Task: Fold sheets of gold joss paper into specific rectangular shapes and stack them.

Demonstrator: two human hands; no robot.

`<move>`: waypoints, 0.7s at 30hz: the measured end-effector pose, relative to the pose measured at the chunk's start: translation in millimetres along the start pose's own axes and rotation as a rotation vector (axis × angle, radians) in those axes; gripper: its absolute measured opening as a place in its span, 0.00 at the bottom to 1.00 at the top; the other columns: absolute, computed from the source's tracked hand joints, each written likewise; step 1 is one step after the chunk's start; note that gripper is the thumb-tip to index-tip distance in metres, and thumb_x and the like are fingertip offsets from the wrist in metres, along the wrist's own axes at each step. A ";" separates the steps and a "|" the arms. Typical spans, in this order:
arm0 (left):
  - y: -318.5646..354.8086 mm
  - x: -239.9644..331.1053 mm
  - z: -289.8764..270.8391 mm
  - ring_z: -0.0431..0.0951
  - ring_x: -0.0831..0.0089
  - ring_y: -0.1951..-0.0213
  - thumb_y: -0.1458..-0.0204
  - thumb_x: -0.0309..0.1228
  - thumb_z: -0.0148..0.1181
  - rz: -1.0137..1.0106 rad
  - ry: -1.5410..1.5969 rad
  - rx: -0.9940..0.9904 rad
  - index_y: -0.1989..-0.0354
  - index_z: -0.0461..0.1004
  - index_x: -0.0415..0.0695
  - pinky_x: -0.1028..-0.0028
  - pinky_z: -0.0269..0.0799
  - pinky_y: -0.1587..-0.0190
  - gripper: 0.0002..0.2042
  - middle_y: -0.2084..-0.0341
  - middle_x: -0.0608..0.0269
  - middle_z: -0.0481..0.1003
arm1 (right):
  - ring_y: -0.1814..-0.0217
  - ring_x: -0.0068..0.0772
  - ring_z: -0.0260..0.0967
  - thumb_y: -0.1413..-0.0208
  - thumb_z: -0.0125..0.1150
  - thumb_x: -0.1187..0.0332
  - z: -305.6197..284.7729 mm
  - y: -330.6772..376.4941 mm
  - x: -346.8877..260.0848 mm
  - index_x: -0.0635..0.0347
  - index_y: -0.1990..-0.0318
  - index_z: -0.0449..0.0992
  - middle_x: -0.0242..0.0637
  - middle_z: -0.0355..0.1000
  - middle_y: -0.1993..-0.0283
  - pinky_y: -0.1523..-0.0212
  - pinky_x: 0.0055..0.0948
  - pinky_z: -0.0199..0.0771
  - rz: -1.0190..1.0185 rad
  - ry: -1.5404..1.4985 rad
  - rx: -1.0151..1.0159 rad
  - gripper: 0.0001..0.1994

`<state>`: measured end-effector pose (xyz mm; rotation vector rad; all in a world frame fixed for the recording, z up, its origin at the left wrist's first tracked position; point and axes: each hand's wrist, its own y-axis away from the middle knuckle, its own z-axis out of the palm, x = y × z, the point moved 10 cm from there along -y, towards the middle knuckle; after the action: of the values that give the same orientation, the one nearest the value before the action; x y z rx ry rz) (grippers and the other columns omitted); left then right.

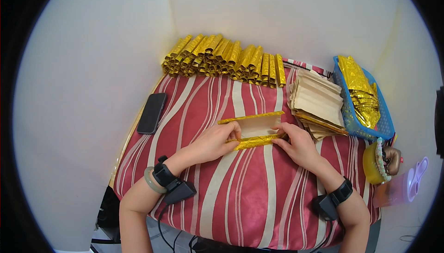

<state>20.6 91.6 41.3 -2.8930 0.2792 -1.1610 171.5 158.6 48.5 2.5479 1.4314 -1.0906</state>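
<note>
In the middle of the striped cloth lies a sheet of gold foil paper (260, 125), its pale inner side up and its far and near edges folded over to show gold. My left hand (221, 138) pinches the near folded edge at its left end. At the right end of that same edge, my right hand (296, 143) grips the paper between thumb and fingers. A stack of pale-sided paper sheets (317, 96) with gold undersides rests just beyond my right hand.
Rolled gold paper tubes (222, 58) are piled along the far edge. A blue basket (387, 122) with folded gold paper stands at the right, near a yellow jar (373, 162) and a purple cup (395, 193). A black phone (152, 113) lies at the left on the red striped cloth (203, 197).
</note>
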 end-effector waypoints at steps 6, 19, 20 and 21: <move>4.4 2.1 1.1 0.73 0.65 0.60 0.50 0.23 0.59 0.169 -0.081 0.064 0.62 0.69 0.39 0.69 0.71 0.56 0.08 0.64 0.58 0.69 | 0.60 0.40 0.71 0.51 0.66 0.73 -4.5 -0.4 -3.1 0.59 0.51 0.73 0.40 0.72 0.58 0.60 0.34 0.72 -0.067 0.014 0.070 0.18; 7.4 2.7 42.8 0.44 0.56 0.28 0.38 0.45 0.47 0.167 -0.432 -0.229 0.29 0.43 0.38 0.54 0.44 0.30 0.35 0.30 0.47 0.46 | 0.26 0.42 0.49 0.44 0.48 0.36 39.0 21.7 -41.0 0.71 0.34 0.56 0.52 0.54 0.30 0.27 0.46 0.41 -0.334 0.473 -0.282 0.45; 8.4 5.1 42.1 0.44 0.56 0.28 0.38 0.48 0.47 0.188 -0.454 -0.212 0.29 0.43 0.38 0.53 0.43 0.30 0.36 0.30 0.46 0.46 | 0.26 0.42 0.49 0.44 0.48 0.36 37.7 22.4 -39.1 0.71 0.34 0.56 0.52 0.54 0.30 0.27 0.46 0.41 -0.334 0.471 -0.285 0.45; 9.4 7.2 41.3 0.45 0.55 0.28 0.39 0.50 0.47 0.210 -0.477 -0.194 0.29 0.43 0.37 0.53 0.43 0.30 0.38 0.30 0.45 0.47 | 0.26 0.43 0.48 0.45 0.48 0.35 35.5 22.0 -33.1 0.72 0.34 0.55 0.54 0.53 0.30 0.27 0.46 0.40 -0.299 0.509 -0.284 0.46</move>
<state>52.6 78.8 15.5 -3.0851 0.6880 -0.4149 157.1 109.2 34.2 2.5555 1.9552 -0.2085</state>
